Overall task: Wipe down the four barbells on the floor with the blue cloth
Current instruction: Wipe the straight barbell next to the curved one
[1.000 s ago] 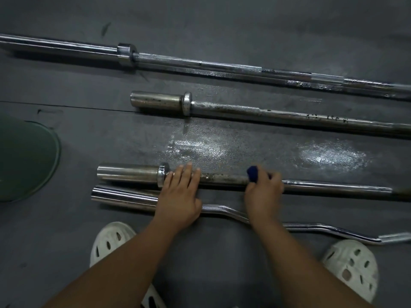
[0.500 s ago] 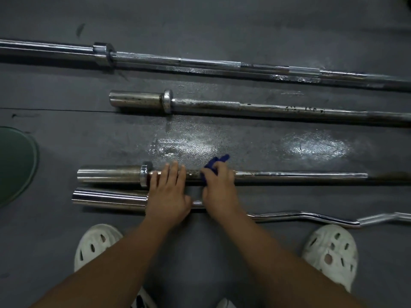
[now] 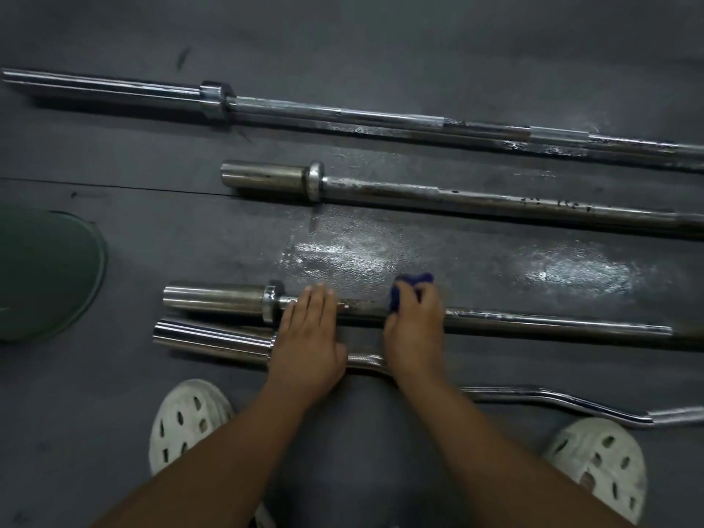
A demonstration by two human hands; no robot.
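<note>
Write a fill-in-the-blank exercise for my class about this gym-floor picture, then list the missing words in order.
1. The right hand presses a cloth coloured ____ onto a bar.
2. The left hand lies ____ on the same straight bar, fingers extended.
3. The bar nearest the white shoes is the ____ one.
4. At the left edge lies a ____ plate.

Missing words: blue; flat; curved; green

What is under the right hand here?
The right hand presses the blue cloth onto the third barbell; the curl bar passes beneath the wrist. The shaft under the cloth is hidden.
</note>
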